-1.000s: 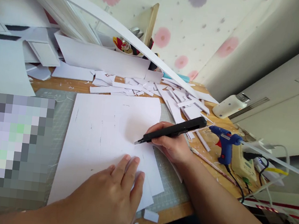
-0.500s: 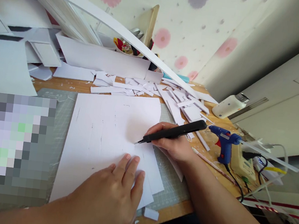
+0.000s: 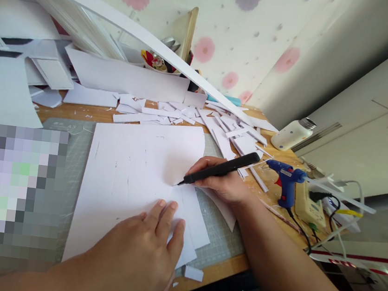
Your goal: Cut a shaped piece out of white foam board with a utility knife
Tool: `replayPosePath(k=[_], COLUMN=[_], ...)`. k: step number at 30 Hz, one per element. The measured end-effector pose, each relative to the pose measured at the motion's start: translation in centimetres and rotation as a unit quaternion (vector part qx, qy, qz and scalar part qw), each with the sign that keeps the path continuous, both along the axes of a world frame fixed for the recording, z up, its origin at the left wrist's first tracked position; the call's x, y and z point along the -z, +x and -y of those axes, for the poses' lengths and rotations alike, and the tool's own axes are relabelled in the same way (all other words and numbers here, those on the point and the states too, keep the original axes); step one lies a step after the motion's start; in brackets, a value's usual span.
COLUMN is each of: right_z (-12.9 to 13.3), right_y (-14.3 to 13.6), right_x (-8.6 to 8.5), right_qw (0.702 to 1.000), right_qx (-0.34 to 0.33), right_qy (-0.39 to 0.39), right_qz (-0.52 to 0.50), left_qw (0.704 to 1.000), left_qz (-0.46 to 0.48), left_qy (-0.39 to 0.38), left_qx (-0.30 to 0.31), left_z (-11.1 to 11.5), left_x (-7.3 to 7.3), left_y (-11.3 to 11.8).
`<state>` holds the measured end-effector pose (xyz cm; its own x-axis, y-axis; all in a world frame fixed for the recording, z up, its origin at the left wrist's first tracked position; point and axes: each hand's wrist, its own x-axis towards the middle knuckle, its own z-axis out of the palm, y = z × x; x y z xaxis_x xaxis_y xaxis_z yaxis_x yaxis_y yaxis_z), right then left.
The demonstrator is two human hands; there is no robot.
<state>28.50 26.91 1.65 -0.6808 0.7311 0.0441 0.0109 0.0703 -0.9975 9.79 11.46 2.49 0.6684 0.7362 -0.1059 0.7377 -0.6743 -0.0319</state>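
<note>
My right hand point(image 3: 223, 184) grips a slim black craft knife point(image 3: 219, 169), its thin tip touching a white foam board sheet point(image 3: 119, 155). The tool leans, with its thick end up and to the right. Pressed flat on the sheet's lower part is my left hand point(image 3: 150, 241), fingers slightly spread, left of and below the tip. Short dark marks and fine lines run over the sheet. Cut pieces fan out at its lower right edge. Underneath lies a grey cutting mat point(image 3: 72, 169).
White offcuts point(image 3: 169, 112) litter the wooden table behind the mat. On the right are a blue glue gun point(image 3: 286, 181), a power strip point(image 3: 308, 205) with cables, and a spotted bottle point(image 3: 293, 134). A long white strip point(image 3: 140, 32) slants overhead. A blurred-out patch point(image 3: 7, 189) covers the left.
The view has shifted slightly, so the scene sits a little further left. The knife tip stays at nearly the same spot on the sheet; my left hand remains in place.
</note>
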Motion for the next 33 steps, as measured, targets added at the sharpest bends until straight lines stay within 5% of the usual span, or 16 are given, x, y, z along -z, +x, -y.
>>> replayPosePath(k=[21,28,33], right_z=[-0.6,0.4,0.9], right_y=[0.8,-0.1,-1.0], right_x=[0.1,0.1,0.7], right_qw=[1.0,0.991,0.995], right_qx=[0.026,0.084,0.077], right_qy=[-0.006,-0.055,-0.033], right_qz=[-0.008,-0.089,-0.055], left_qw=[1.0,1.0,1.0], left_qz=[-0.006,-0.003,-0.013], left_qy=[-0.006,-0.015,-0.022], left_qx=[-0.005,-0.014,-0.011], left_z=[-0.1,0.1,0.0], left_x=[0.1,0.2,0.2], left_y=[-0.2,0.2,0.3])
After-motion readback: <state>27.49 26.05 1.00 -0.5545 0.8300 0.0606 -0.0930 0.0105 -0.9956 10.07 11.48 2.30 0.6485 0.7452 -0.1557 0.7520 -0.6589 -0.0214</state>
